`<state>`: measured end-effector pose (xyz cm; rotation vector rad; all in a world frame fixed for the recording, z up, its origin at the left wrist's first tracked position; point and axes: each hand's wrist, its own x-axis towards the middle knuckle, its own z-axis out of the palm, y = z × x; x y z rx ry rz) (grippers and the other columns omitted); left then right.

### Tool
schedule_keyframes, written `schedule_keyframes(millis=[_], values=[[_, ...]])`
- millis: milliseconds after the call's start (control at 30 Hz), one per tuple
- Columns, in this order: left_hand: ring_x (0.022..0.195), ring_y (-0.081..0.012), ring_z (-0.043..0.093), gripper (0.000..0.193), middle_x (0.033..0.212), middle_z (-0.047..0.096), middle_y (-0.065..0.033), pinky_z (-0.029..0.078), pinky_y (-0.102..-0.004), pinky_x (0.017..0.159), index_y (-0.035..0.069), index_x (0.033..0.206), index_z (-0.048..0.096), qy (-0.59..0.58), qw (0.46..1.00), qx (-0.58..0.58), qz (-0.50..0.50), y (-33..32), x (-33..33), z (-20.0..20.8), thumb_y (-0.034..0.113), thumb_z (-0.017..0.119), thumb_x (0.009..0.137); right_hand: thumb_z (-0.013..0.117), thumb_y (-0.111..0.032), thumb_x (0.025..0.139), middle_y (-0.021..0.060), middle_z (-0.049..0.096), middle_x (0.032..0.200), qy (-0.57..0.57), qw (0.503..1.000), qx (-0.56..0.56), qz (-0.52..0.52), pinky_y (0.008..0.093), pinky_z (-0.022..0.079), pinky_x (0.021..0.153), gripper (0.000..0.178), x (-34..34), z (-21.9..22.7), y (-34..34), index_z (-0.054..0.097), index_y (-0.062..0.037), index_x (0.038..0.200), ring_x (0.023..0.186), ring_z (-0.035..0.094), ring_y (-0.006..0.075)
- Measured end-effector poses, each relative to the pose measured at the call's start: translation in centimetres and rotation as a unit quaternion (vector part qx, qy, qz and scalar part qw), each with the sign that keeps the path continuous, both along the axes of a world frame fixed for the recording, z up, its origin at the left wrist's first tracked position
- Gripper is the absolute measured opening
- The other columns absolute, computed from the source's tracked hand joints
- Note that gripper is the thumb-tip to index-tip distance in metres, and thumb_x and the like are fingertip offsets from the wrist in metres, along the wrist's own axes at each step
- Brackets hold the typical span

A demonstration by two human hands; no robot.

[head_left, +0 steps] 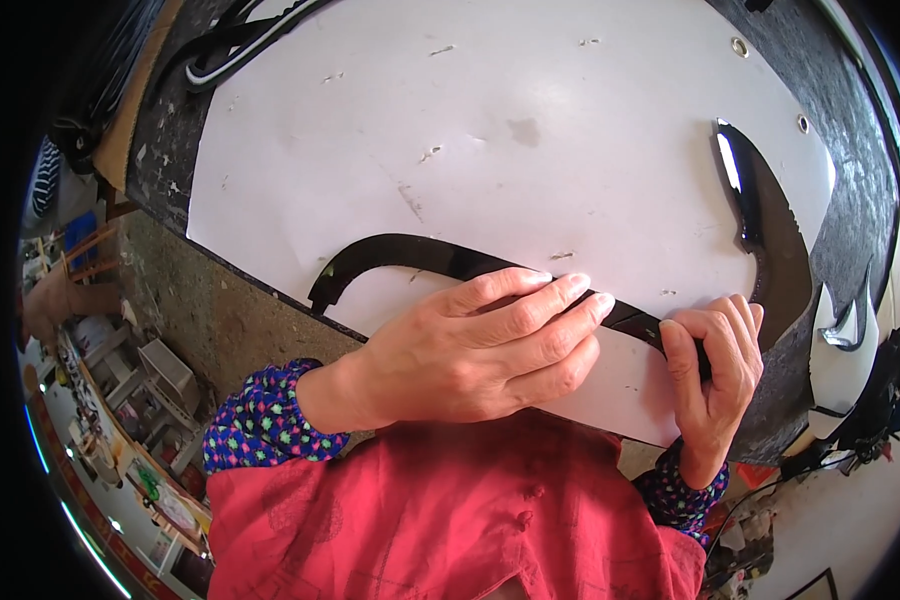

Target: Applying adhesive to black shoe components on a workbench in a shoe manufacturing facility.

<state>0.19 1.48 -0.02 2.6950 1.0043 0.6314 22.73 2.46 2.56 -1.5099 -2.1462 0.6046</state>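
Observation:
A long, glossy black curved strip (410,252), seemingly plastic, lies across a white sheet in front of me. Its left end bends down in a hook near the sheet's edge. My left hand (490,345) rests over the middle of the strip, palm down, fingers stretched out along it. At the right bend, my right hand (715,355) has its thumb and curled fingers around the black piece. Beyond that hand a wider black section (775,225) sweeps up to a pointed, shiny tip. Whether both sections are one piece is hidden under my fingers.
The white sheet (370,150) has small cuts, scuffs and metal eyelets (739,47) at its right. It covers a dark, worn tabletop (830,90). Another black and white strip (235,55) lies at the far left. Crates (170,375) and clutter stand on the floor at left.

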Motion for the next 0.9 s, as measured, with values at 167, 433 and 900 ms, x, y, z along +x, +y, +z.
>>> schedule_keyframes(millis=[167, 433, 900], values=[[0.112, -0.0146, 0.053, 0.011, 0.119, 0.059, 0.0013, 0.038, -0.0305, 0.099, 0.016, 0.096, 0.059, 0.005, 1.000, -0.002, 0.001, -0.1, 0.0, 0.0, 0.016, 0.058, 0.085, 0.068, -0.008, 0.072, 0.0040, 0.049, 0.063, -0.011, 1.000, -0.003, 0.007, 0.0322, 0.029, 0.061, 0.009, 0.0, 0.1, 0.1, 0.059, -0.0059, 0.072, 0.060, 0.042, 0.0202], [0.113, -0.0147, 0.052, 0.011, 0.119, 0.059, 0.0016, 0.038, -0.0301, 0.099, 0.017, 0.096, 0.058, 0.003, 1.000, -0.007, 0.003, 0.0, 0.1, 0.0, 0.017, 0.058, 0.085, 0.068, -0.007, 0.072, 0.0041, 0.048, 0.063, -0.012, 1.000, -0.002, 0.010, 0.0326, 0.028, 0.061, 0.010, -0.1, 0.1, 0.2, 0.058, -0.0059, 0.071, 0.060, 0.041, 0.0205], [0.103, -0.0100, 0.050, 0.030, 0.107, 0.053, 0.0073, 0.040, -0.0243, 0.088, 0.031, 0.111, 0.065, 0.029, 0.995, 0.050, 0.080, -0.7, 1.9, -0.7, 0.025, 0.063, 0.081, 0.067, -0.005, 0.070, 0.0041, 0.049, 0.066, -0.028, 0.999, 0.001, 0.021, 0.0338, 0.029, 0.062, 0.010, -0.2, 0.1, 0.0, 0.057, -0.0063, 0.072, 0.061, 0.043, 0.0213]])
